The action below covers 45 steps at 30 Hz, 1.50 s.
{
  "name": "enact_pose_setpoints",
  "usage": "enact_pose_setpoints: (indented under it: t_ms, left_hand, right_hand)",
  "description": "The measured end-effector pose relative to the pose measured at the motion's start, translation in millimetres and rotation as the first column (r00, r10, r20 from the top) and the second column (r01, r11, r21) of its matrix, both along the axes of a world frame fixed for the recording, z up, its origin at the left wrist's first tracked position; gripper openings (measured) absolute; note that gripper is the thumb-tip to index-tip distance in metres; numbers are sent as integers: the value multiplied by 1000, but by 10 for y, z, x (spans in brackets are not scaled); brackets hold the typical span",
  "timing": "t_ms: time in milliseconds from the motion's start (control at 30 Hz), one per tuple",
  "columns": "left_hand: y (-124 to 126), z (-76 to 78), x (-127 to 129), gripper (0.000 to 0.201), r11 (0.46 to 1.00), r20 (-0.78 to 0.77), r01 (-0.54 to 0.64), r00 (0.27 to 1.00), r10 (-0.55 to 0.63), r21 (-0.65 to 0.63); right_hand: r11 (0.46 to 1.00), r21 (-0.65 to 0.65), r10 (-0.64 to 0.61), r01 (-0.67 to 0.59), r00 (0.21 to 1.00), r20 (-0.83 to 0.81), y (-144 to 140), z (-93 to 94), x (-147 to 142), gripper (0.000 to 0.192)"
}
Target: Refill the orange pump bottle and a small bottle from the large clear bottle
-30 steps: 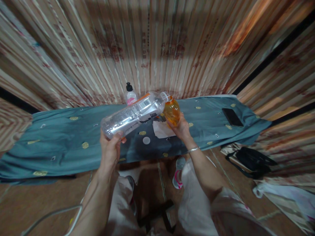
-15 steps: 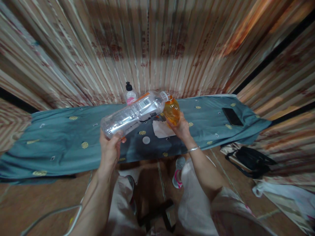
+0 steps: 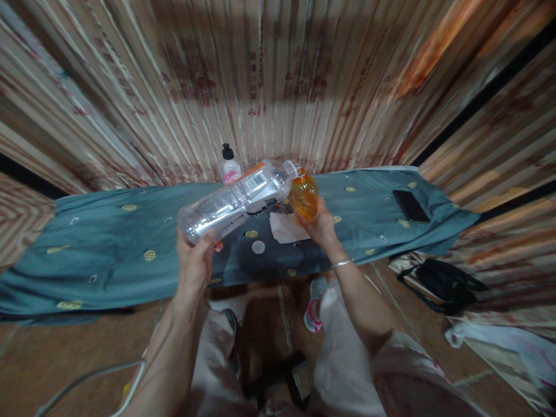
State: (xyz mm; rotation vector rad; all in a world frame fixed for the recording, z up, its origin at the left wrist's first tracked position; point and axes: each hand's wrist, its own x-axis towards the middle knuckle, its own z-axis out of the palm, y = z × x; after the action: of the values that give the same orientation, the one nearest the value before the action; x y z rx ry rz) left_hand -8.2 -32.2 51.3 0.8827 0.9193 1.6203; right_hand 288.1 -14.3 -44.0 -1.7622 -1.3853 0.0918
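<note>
My left hand [image 3: 196,255] is closed round the base of a large clear plastic bottle [image 3: 230,205] with a printed label. The bottle is tilted, its mouth pointing right and slightly up. Fingers of my right hand [image 3: 320,225] wrap round a small orange see-through bottle [image 3: 304,196]. The necks of the two bottles meet; whether liquid passes between them I cannot make out. Below them, on the cloth, lie a white sheet of paper [image 3: 284,230] and a round white cap [image 3: 258,247]. Behind the clear bottle stands a bottle with a black pump top [image 3: 229,164].
A green-blue patterned cloth [image 3: 108,231] covers the narrow table. On its right part lies a black phone [image 3: 410,206]. A curtain [image 3: 260,75] hangs close behind. A black bag [image 3: 447,284] sits on the floor at right, and a pale cable [image 3: 98,376] runs at lower left.
</note>
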Motion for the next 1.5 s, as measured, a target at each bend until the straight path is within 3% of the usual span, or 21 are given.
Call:
enact_pose_setpoints:
  t_ms: [400, 1500]
  left_hand:
    - [-1, -6, -18, 58, 1000, -5, 1, 1000, -1, -12]
    - [5, -12, -16, 58, 1000, 8, -1, 1000, 1, -21]
  right_hand:
    - [1000, 10, 20, -20, 1000, -9, -16, 28, -7, 59]
    - [1000, 2, 3, -3, 1000, -5, -10, 29, -12, 63]
